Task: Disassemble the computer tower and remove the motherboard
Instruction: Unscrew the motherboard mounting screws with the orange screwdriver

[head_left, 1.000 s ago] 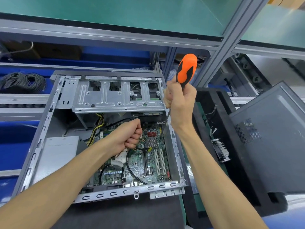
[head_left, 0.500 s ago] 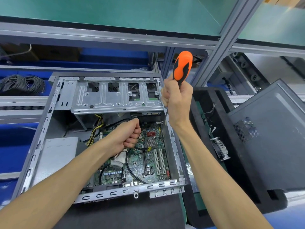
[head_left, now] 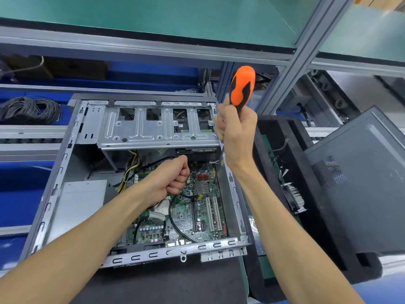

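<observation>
Lying open on its side under both forearms: the computer tower (head_left: 72, 163), side panel off. Showing green on the case floor, partly under the left hand (head_left: 173, 178): the motherboard (head_left: 197, 207). Curling into a fist just above the board, knuckles up, beside a black cable (head_left: 175, 224); whether anything is being pinched inside cannot be told. Wrapping tightly round the orange-and-black screwdriver (head_left: 241, 88), farther off and higher: the right hand (head_left: 236, 130), with the shaft pointing down past the wrist toward the board's far right corner. Spanning the case beyond the left hand: a metal drive cage (head_left: 153, 128). Leaning to the right of the right hand: a dark side panel (head_left: 361, 183).
</observation>
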### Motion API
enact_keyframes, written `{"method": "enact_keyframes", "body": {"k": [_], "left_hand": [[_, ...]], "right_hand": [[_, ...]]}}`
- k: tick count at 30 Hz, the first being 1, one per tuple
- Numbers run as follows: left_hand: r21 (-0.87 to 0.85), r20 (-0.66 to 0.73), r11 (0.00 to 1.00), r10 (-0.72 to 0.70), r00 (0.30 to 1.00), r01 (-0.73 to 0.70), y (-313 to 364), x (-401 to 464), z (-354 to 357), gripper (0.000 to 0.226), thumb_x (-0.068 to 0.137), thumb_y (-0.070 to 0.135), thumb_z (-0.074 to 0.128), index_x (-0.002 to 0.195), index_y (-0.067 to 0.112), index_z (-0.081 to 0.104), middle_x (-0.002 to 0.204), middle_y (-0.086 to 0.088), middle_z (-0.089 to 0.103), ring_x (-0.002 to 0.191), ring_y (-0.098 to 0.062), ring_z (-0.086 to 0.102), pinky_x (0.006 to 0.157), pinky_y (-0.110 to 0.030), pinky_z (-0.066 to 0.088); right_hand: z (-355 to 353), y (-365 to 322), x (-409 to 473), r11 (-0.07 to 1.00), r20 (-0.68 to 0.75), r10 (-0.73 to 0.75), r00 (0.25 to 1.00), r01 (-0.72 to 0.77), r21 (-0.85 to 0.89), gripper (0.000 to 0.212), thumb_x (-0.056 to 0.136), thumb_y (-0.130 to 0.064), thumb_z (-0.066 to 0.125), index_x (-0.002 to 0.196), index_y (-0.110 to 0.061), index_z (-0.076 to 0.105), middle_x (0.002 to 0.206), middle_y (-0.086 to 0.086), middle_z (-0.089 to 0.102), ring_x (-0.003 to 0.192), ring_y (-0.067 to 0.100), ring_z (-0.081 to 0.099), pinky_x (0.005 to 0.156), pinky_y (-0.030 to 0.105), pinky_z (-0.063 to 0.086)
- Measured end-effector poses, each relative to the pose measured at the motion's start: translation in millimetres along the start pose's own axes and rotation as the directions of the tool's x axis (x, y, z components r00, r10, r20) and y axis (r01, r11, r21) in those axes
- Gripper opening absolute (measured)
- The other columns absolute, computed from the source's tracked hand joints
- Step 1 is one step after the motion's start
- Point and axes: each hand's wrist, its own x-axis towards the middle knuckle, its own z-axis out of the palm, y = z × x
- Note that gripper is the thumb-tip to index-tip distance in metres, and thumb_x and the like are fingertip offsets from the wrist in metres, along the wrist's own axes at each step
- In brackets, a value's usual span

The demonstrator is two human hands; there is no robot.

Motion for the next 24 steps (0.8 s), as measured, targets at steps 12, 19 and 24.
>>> {"method": "enact_keyframes", "body": {"k": [12, 19, 24], "left_hand": [[-0.05, -0.005, 0.999, -0.006, 1.0, 0.006, -3, 3, 4, 0.037, 0.096, 0.023, 0.046, 0.06, 0.016, 0.05, 0.055, 0.003, 0.032, 0.045, -0.013, 0.024, 0.038, -0.022, 0.022], [-0.119, 0.011, 0.992, -0.049, 0.999, 0.05, -8, 9, 7, 0.034, 0.098, 0.019, 0.047, 0.077, 0.003, 0.068, 0.052, 0.003, 0.037, 0.043, -0.012, 0.03, 0.039, -0.022, 0.025], [-0.002, -0.007, 0.999, 0.042, 0.999, -0.042, -4, 7, 20, 0.022, 0.098, 0.014, 0.053, 0.102, 0.004, 0.072, 0.068, 0.001, 0.049, 0.054, -0.012, 0.036, 0.047, -0.023, 0.031]], "right_hand": [[-9, 2, -1, 0.999, 0.018, -0.049, 0.999, 0.049, 0.018, 0.023, 0.1, -0.037, 0.055, 0.093, -0.021, 0.04, 0.069, -0.008, 0.031, 0.054, 0.011, 0.028, 0.055, 0.026, 0.035], [-10, 7, -7, 0.997, -0.041, -0.083, 0.996, 0.083, 0.006, 0.026, 0.101, -0.038, 0.054, 0.11, -0.015, 0.058, 0.067, -0.007, 0.043, 0.05, 0.014, 0.035, 0.045, 0.028, 0.036], [-17, 4, -5, 0.993, 0.029, -0.101, 0.994, 0.103, -0.05, 0.042, 0.106, -0.042, 0.04, 0.131, -0.014, 0.061, 0.063, 0.012, 0.035, 0.053, 0.026, 0.031, 0.048, 0.039, 0.032]]}}
